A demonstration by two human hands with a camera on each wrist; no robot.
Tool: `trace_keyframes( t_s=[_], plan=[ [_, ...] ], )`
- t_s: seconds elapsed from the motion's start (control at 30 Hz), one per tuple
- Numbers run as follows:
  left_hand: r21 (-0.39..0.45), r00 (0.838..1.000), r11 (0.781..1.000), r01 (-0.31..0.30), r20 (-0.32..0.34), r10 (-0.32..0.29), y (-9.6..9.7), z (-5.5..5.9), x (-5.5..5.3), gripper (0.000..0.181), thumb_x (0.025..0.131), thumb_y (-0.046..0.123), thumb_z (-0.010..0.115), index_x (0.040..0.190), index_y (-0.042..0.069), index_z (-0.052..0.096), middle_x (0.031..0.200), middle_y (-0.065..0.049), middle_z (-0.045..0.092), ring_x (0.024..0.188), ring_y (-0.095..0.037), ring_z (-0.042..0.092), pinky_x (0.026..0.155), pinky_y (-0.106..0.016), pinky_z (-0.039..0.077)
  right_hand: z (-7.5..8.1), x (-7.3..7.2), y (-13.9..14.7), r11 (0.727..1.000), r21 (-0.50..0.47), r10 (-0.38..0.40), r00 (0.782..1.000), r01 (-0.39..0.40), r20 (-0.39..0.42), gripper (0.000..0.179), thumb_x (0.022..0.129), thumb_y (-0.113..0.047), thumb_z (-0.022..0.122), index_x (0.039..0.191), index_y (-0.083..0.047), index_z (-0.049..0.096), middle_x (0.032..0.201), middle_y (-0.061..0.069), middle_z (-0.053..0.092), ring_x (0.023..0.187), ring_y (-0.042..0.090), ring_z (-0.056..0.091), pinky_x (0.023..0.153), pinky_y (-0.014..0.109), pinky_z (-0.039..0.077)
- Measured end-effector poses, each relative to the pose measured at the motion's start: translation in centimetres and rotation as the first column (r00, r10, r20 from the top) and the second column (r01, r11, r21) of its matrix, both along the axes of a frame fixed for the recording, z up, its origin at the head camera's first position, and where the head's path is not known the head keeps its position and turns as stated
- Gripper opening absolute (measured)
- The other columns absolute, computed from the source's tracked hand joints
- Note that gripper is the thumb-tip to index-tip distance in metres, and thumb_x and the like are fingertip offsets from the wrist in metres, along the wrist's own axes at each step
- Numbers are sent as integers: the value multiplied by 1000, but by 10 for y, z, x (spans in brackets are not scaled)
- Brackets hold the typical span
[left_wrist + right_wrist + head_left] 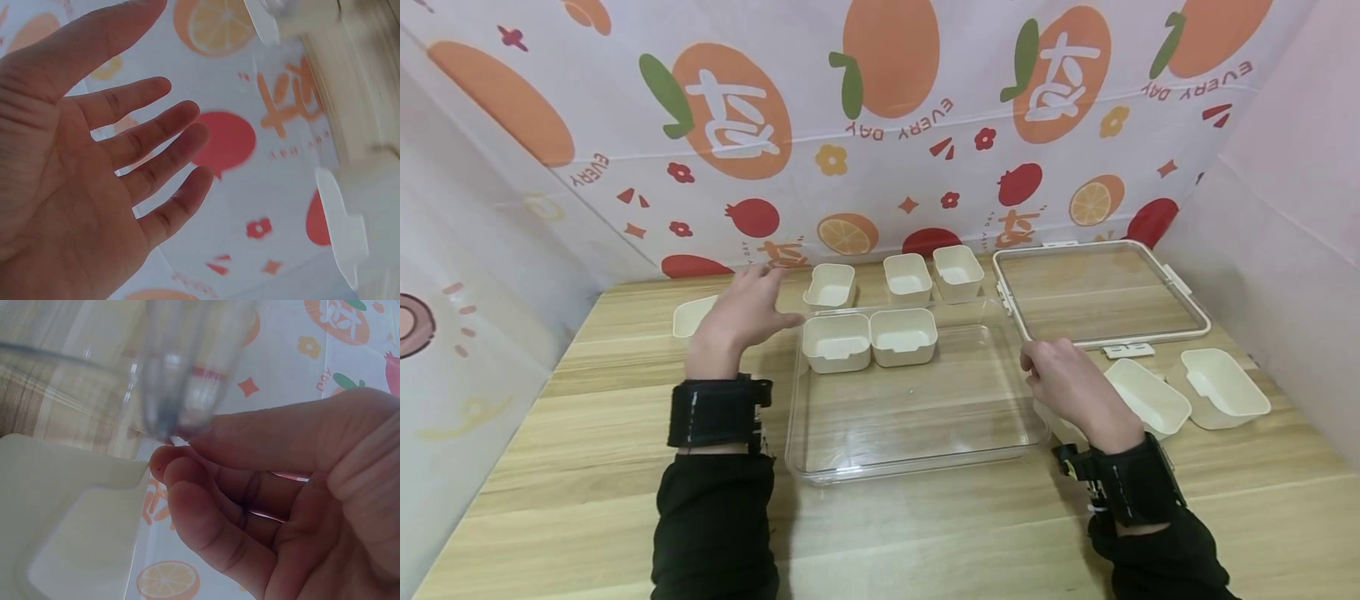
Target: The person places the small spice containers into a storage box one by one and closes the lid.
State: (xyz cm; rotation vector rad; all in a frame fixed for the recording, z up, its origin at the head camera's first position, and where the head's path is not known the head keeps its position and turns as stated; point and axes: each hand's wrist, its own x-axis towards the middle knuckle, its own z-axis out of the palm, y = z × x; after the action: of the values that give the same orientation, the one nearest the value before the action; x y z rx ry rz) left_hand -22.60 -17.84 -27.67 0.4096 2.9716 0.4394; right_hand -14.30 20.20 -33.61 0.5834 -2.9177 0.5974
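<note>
A clear plastic bin (917, 425) lies in the middle of the table, with two small cream containers (904, 354) side by side in its far left part. My right hand (1078, 387) pinches the bin's right edge between thumb and fingertips; the right wrist view shows the clear plastic (172, 419) at the thumb tip. Held over the bin's far left corner, my left hand (741, 312) is empty, its fingers extended and the thumb spread towards the bin. Behind and below that hand, a cream container (688, 318) is partly hidden.
Three cream containers (908, 287) stand behind the bin, near the fruit-printed curtain (880, 167). A clear lid with a white frame (1105, 296) lies at the back right. More cream containers (1228, 400) are to the right, one partly covered by my right hand.
</note>
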Motion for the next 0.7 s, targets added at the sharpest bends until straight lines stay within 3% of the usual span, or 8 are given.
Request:
trace_keyframes(
  t_s=[0.3,0.7],
  plan=[
    [40,998,998,-58,28,57,-37,-10,0,76,95,21,70,149,-14,31,147,-37,30,137,-53,26,109,-67,26,1,-1,-1,1000,1,-14,1000,14,18,14,78,17,64,88,8,67,81,18,68,75,31,68,65,42,57],
    [63,986,984,-164,42,162,-82,-38,-2,78,95,21,66,149,-17,25,151,-42,16,140,-59,12,110,-71,15,0,0,-2,1000,5,-17,1000,17,12,14,77,17,63,88,7,67,81,18,68,73,30,67,64,42,56]
  ],
)
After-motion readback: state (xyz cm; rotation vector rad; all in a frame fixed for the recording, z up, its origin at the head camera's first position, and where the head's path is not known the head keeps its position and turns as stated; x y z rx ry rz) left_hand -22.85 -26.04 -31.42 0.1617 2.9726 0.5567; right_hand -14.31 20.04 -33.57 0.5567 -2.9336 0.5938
